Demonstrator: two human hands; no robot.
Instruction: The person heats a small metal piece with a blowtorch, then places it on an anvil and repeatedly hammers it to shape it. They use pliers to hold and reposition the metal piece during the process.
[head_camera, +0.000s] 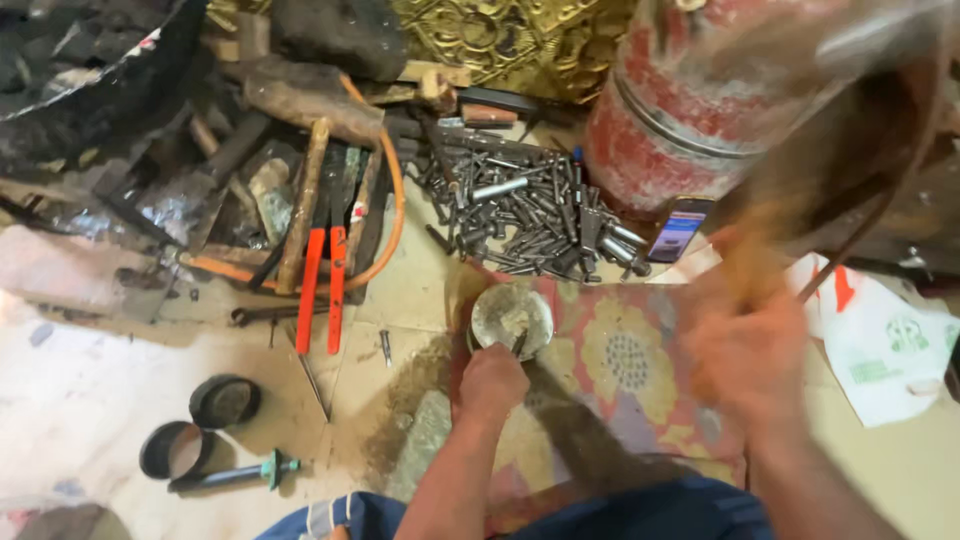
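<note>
My left hand (492, 382) is closed around a small metal punch (519, 343) whose tip rests on a round silvery metal disc (511, 317) lying on the floor. My right hand (748, 355) is blurred by motion and grips the wooden handle of a hammer (800, 190), which is raised high at the upper right. The hammer's head is smeared by motion at the top right corner. The disc sits at the edge of a red flowered cloth (620, 360).
A heap of dark steel punches (530, 215) lies behind the disc. Red-handled shears (322, 275), wooden sticks and an orange hose lie to the left. A red gas cylinder (690, 110), a phone (678, 230), a white plastic bag (885, 340) and two dark rings (200, 425) are around.
</note>
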